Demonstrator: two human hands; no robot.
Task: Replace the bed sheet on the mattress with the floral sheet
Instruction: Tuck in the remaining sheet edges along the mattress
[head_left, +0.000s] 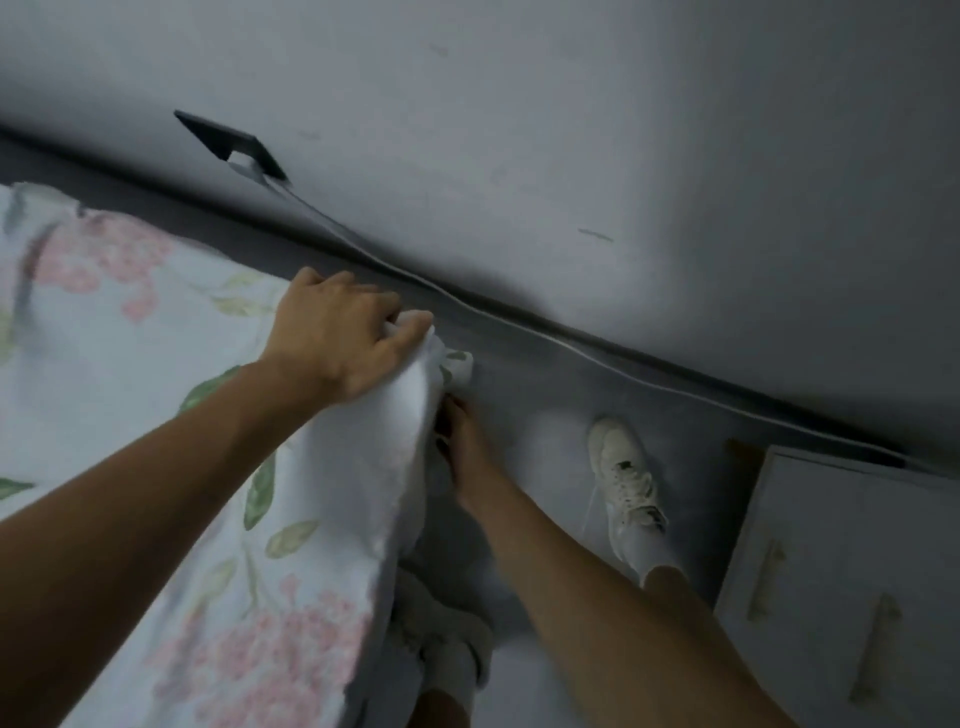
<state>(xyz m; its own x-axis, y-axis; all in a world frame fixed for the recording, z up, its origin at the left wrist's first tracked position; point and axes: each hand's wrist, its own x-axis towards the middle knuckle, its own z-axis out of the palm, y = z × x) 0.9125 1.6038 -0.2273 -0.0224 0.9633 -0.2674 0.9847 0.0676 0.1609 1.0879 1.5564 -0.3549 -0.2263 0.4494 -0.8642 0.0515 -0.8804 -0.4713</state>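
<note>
My left hand (343, 343) has its grip curled over the corner of the floral sheet (156, 374), bunching it at mid-frame; the sheet spreads across the left of the frame. My right hand (462, 441) reaches under that corner; I cannot tell its grip.

The floral sheet (156, 374), pale with pink blossoms, lies spread over the mattress, its corner bunched.
</note>
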